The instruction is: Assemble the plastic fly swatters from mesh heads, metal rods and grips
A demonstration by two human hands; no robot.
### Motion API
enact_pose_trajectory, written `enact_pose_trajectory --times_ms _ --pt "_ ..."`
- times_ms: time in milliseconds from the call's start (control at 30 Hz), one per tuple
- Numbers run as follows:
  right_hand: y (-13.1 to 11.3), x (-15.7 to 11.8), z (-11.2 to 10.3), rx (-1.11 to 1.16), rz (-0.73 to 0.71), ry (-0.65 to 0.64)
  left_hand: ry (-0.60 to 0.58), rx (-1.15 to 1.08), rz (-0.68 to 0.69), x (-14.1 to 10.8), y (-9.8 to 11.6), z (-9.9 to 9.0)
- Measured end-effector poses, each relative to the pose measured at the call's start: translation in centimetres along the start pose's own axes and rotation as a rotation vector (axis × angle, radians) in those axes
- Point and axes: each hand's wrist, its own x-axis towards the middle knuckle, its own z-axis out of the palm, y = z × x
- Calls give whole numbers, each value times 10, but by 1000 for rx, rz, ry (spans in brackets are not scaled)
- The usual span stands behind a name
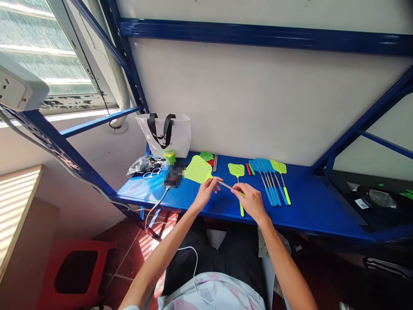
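From where I'm watching, the left hand and the right hand are working just above a blue metal shelf, both sets of fingers drawn narrow and pinching a thin metal rod between them. The rod appears to run into the neck of a large lime fly swatter, though the left fingers cover that join and I can't be sure from this angle. A smaller swatter lies under the hands, with the green end of its handle showing below the right hand. Several blue-handled swatters and a lime-handled one already lie complete, side by side, to the right. Behind the hands, the parts not yet put together are a loose green swatter head, a couple of bare metal rods, and short red and green grips. At the left end of the shelf, a white tote bag with black handles stands against the wall, and I can't see inside it. A green-lidded tub stands in front of the bag, its contents hidden. A crumpled black plastic bag lies beside the tub, with white-handled scissors just in front of it.
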Motion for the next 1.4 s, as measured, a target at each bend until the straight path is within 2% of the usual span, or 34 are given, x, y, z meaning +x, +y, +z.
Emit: enact_pose_trajectory --times_ms 100,300,500,600,733,800,900,1100,1267,1333,1400 --pt "-7 -1 -4 19 -21 2 4 -36 65 -8 3 13" --pt "-21 -6 6 -65 -28 10 -59 -64 129 -22 10 29" --pt "-18 -5 -3 -135 -21 22 26 -83 173 -28 11 39" --pt "3 -2 -18 -153 -27 42 161 -151 193 -21 21 25" --pt "52 -1 -41 -189 -16 131 398 -302 301 -2 44 -17" --pt "73 -1 -49 -197 -19 166 413 -331 339 5 53 -33" --pt "85 -1 -55 -169 -73 187 386 -337 383 5 59 -40" --pt "71 -5 -64 -70 -117 197 323 -334 374 -1 60 -32" --pt "65 -4 -74 -62 -170 245 379 -331 340 2 59 -31" --pt "58 -3 -71 -96 -192 265 409 -334 338 0 55 -24" --pt "46 -1 -60 -117 -218 258 358 -300 310 -8 47 -8"
